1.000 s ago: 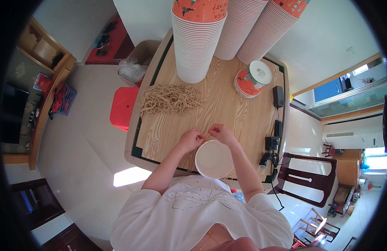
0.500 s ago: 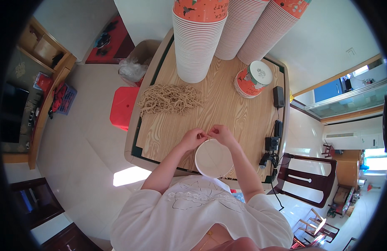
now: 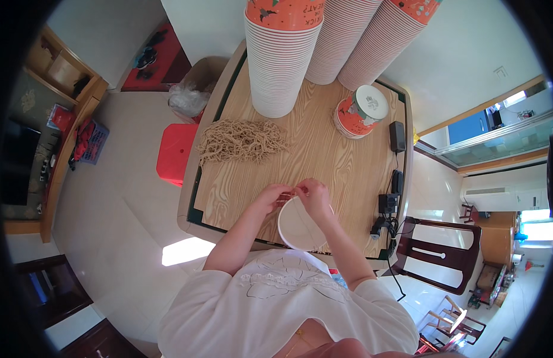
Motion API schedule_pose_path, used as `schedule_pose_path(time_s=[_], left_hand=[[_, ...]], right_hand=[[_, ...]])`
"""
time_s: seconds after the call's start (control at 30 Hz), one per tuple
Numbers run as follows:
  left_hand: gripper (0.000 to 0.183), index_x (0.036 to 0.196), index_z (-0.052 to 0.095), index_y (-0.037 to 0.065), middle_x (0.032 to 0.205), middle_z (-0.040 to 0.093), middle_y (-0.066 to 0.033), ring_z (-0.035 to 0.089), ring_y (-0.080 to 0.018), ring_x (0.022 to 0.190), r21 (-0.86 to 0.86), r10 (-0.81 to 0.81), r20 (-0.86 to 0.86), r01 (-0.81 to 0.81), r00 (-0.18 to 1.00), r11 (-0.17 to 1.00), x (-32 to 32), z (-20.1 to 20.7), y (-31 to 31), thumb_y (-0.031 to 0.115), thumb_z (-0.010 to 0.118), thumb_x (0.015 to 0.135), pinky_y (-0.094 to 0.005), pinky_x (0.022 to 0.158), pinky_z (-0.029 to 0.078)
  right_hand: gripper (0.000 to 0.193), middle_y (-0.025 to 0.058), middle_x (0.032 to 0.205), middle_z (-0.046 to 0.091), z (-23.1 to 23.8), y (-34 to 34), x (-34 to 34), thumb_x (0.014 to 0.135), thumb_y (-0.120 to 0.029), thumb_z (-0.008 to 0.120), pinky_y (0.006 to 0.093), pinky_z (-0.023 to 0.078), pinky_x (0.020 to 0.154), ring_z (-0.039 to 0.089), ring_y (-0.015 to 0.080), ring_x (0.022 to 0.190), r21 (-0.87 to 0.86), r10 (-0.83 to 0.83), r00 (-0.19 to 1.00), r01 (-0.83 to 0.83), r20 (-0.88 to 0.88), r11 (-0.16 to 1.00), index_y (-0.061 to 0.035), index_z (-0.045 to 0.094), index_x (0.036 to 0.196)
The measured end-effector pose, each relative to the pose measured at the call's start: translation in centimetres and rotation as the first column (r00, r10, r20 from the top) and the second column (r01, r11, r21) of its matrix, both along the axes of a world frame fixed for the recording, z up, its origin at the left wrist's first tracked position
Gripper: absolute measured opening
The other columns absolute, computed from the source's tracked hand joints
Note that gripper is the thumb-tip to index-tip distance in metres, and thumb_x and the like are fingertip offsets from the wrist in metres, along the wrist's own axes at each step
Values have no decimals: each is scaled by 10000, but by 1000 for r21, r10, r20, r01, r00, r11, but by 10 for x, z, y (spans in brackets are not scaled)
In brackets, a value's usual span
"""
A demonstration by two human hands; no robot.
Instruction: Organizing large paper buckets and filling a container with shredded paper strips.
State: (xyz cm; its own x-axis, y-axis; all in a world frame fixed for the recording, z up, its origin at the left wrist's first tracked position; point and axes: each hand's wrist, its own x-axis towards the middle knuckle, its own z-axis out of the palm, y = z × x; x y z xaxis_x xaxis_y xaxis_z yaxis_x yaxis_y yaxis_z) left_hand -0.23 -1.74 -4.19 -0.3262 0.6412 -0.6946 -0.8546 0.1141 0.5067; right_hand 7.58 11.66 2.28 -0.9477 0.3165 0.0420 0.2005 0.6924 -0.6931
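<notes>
A round paper bucket (image 3: 297,230) with a white inside and a pale rim stands at the table's near edge, close to my body, its mouth facing up. My left hand (image 3: 275,198) is closed at the bucket's far left rim, where a strip of reddish outer wall shows by the fingers. Beside it, my right hand (image 3: 313,197) pinches at the far rim, fingertips touching or nearly touching the left ones. What lies between those fingertips is too small to make out. A faint thin line runs down the bucket's inside. Beyond my left hand lies a tangled pile of tan cords (image 3: 243,141).
Tall stacks of nested paper buckets (image 3: 278,71) stand at the table's back. A lidded orange bucket (image 3: 353,119) sits at the back right. Black adapters and cables (image 3: 389,204) line the right edge, beside a dark wooden chair (image 3: 435,256). A red stool (image 3: 176,154) stands left.
My right hand has turned slightly and shifted a little left at the rim. My left fingers now reach further over the bucket's outer side, and the bucket has tilted or shifted slightly.
</notes>
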Motion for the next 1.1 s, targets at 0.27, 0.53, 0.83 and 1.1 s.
schedule_pose_path(time_s=[0.27, 0.53, 0.83, 1.1], left_hand=[[187, 912, 590, 50, 853, 605, -66, 573, -176, 796, 28, 99, 168, -105, 981, 994, -4, -12, -4, 182, 583, 779, -321, 739, 461], [122, 852, 603, 66, 789, 594, -39, 557, -147, 734, 71, 88, 157, -100, 984, 992, -5, -8, -6, 147, 607, 761, -294, 666, 439], [108, 854, 608, 69, 766, 597, -24, 557, -123, 703, 53, 85, 137, -93, 987, 994, -5, -11, -7, 131, 610, 766, -269, 637, 445], [123, 867, 620, 61, 778, 613, -20, 556, -78, 711, -28, -25, -143, 21, 989, 999, -8, -3, -2, 134, 603, 769, -215, 551, 409]], right_hand=[[74, 71, 744, 588, 1, -8, 5, 709, -130, 610, 374, 381, 782, 552, 239, 778, 138, 41, 992, -25, -116, 990, -75, 634, 752], [113, 105, 801, 605, 2, 2, 7, 719, -74, 580, 379, 401, 797, 562, 268, 813, 82, 134, 988, -127, -80, 988, -39, 635, 811], [123, 118, 807, 614, -3, 7, 4, 735, -81, 583, 364, 440, 744, 583, 272, 770, 84, 205, 976, -198, -79, 977, -16, 626, 831], [143, 107, 737, 620, -22, 23, -12, 747, -137, 613, 295, 469, 607, 600, 193, 666, -283, 134, 968, -70, 211, 957, -30, 620, 841]])
